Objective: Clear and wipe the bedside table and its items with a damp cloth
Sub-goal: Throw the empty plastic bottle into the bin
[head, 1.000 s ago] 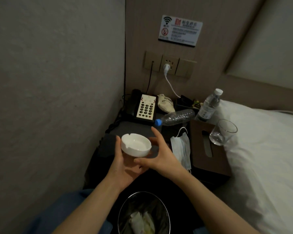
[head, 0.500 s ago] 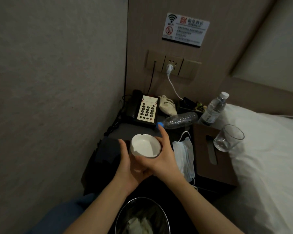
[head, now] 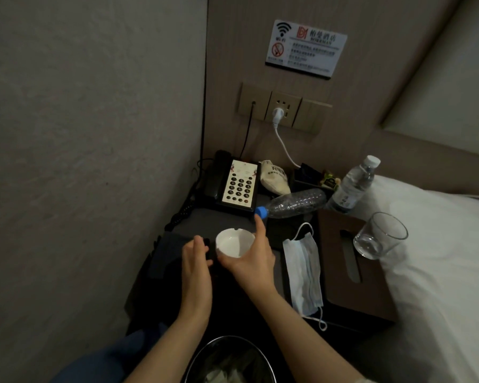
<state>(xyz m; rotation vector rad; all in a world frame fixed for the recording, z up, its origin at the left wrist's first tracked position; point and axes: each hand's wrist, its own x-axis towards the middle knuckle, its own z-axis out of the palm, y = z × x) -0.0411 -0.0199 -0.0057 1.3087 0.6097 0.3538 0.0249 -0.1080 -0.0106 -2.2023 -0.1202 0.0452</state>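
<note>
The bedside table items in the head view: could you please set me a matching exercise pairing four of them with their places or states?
Things:
1. white round ceramic ashtray
2. clear empty plastic bottle with blue cap
3. clear drinking glass
4. light blue face mask

States:
A. upright on the brown tissue box
B. lying on its side
C. held in the right hand
D. lying flat beside the tissue box

Pairs: 1-C, 2-B, 3-A, 4-D

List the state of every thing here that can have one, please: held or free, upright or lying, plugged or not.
ashtray: held by right hand
left hand: beside the ashtray, on something dark
blue-capped bottle: lying, capped
white-capped bottle: upright, capped
glass: upright
white plug: plugged in
face mask: lying flat
</note>
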